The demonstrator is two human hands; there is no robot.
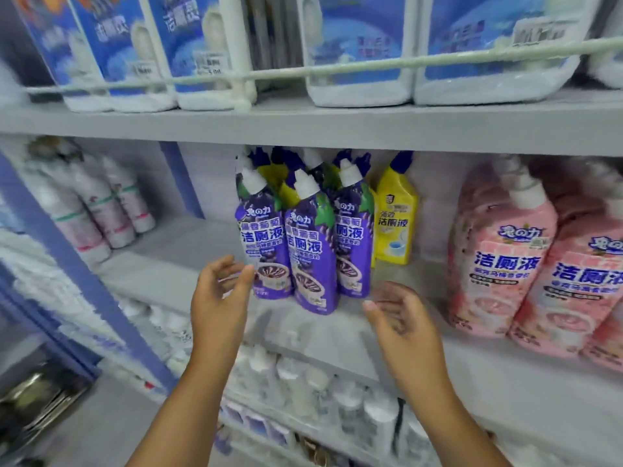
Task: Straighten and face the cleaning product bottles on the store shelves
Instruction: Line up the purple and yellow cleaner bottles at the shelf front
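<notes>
Three purple toilet-cleaner bottles (312,251) with white caps stand in a tight cluster on the middle grey shelf (337,332), labels facing me. A yellow bottle (396,220) with a blue cap stands behind them to the right, with more yellow and blue-capped bottles hidden at the back. My left hand (219,298) hovers just left of the purple cluster, fingers loosely spread, holding nothing. My right hand (401,318) is below and right of the cluster, palm up and relaxed, also holding nothing.
Pink bottles (502,251) fill the shelf's right side. White bottles (101,210) stand at the left past a blue upright (101,298). Large blue-and-white jugs (360,48) sit on the shelf above behind a wire rail. More white-capped bottles (303,382) fill the shelf below.
</notes>
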